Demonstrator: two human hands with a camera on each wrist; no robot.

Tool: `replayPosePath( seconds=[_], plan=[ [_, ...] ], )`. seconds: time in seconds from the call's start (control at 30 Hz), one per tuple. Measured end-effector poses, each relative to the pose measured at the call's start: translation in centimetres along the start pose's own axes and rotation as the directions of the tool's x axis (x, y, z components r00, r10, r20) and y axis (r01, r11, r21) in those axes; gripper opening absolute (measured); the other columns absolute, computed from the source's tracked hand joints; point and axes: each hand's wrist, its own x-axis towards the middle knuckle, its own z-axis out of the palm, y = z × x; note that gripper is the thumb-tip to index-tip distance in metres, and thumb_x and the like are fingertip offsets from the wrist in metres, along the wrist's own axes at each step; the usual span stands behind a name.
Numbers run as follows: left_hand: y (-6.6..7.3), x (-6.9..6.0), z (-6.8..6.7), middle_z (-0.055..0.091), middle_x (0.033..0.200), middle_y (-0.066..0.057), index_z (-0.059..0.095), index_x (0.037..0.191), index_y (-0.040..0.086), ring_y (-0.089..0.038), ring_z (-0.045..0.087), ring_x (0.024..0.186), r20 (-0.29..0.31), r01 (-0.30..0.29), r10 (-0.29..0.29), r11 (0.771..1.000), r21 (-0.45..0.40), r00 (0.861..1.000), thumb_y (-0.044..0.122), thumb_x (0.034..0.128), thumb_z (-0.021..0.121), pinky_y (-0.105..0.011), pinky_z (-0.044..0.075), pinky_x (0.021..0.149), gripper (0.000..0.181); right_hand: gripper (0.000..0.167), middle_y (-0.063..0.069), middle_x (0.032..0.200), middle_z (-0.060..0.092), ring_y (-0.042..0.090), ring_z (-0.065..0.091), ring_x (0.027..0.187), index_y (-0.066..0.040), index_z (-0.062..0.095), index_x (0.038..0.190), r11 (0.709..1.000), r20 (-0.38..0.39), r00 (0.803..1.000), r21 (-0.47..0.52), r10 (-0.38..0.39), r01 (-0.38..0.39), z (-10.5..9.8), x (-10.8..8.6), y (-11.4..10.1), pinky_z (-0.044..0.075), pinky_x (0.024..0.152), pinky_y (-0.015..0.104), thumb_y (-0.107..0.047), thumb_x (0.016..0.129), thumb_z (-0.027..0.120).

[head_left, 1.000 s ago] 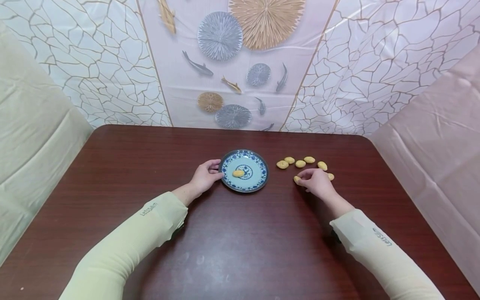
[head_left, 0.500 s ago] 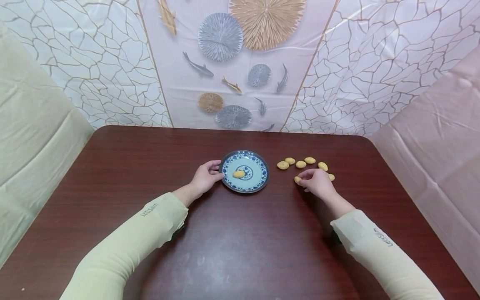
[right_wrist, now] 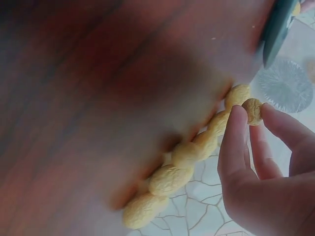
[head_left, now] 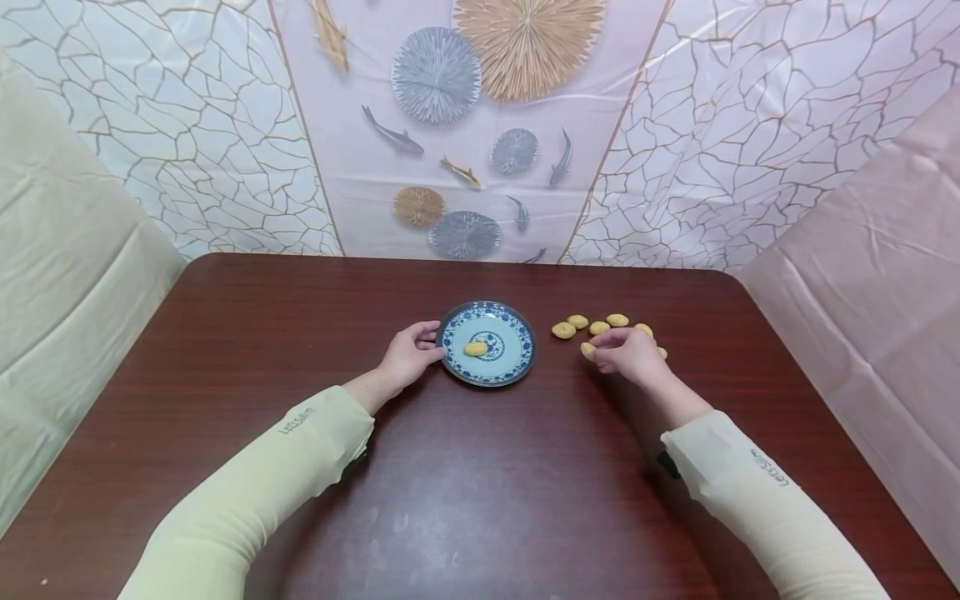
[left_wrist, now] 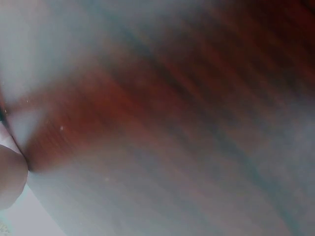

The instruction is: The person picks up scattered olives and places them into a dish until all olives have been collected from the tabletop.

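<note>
A blue-and-white plate (head_left: 488,372) with a dark rim holds one yellow, potato-like piece (head_left: 476,348). My left hand (head_left: 407,359) grips the plate's left edge, thumb and fingers at the rim. In the left wrist view only a fingertip (left_wrist: 12,178) shows at the left edge. Between thumb and fingertips, my right hand (head_left: 628,357) pinches another yellow piece (head_left: 588,351). The right wrist view shows that piece (right_wrist: 253,111) held above the table by the right hand (right_wrist: 270,191).
Several more yellow pieces (head_left: 564,331) lie right of the plate, behind and beside the right hand; one is partly covered by it. The dark red-brown table (head_left: 480,500) meets patterned sheets (head_left: 255,183) at its back and sides.
My right hand has moved slightly left and up, with the pinched piece lifted from the table. The left hand and plate keep their places.
</note>
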Motion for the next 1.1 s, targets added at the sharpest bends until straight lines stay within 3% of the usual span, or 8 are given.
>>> replayPosePath(
  seconds=[0.2, 0.53, 1.1],
  plan=[
    [-0.2, 0.0, -0.1, 0.053, 0.126, -0.023, 0.045, 0.135, 0.0, -0.032, 0.055, 0.112, 0.002, 0.005, -0.005, 1.0, 0.009, 1.0, 0.004, 0.0876, 0.06, -0.036, 0.048, 0.095, 0.05, 0.04, 0.024, 0.112, 0.063, 0.01, 0.068, 0.067, 0.011, 0.06, 0.113, 0.999, 0.019, 1.0, 0.048, -0.025, 0.024, 0.5, 0.1, -1.1, 0.057, 0.068, 0.027, -0.015, 0.084, 0.067],
    [-0.2, -0.2, -0.1, 0.053, 0.127, -0.022, 0.044, 0.136, 0.001, -0.031, 0.054, 0.112, 0.002, 0.014, -0.014, 1.0, 0.012, 1.0, 0.005, 0.0879, 0.06, -0.036, 0.048, 0.095, 0.051, 0.039, 0.025, 0.12, 0.06, 0.019, 0.069, 0.081, 0.008, 0.059, 0.117, 0.998, 0.077, 0.996, 0.057, -0.037, 0.033, 2.0, 0.6, -3.1, 0.057, 0.073, 0.027, -0.013, 0.086, 0.066],
    [-0.1, 0.0, 0.0, 0.053, 0.126, -0.022, 0.045, 0.135, 0.0, -0.031, 0.055, 0.111, 0.0, -0.001, 0.001, 1.0, 0.008, 1.0, 0.005, 0.0876, 0.06, -0.036, 0.048, 0.095, 0.05, 0.027, 0.016, 0.105, 0.067, 0.023, 0.067, 0.086, 0.0, 0.067, 0.108, 0.993, 0.171, 0.981, 0.081, -0.095, 0.082, 5.9, 1.1, -6.5, 0.056, 0.081, 0.037, -0.013, 0.085, 0.068]
  ],
)
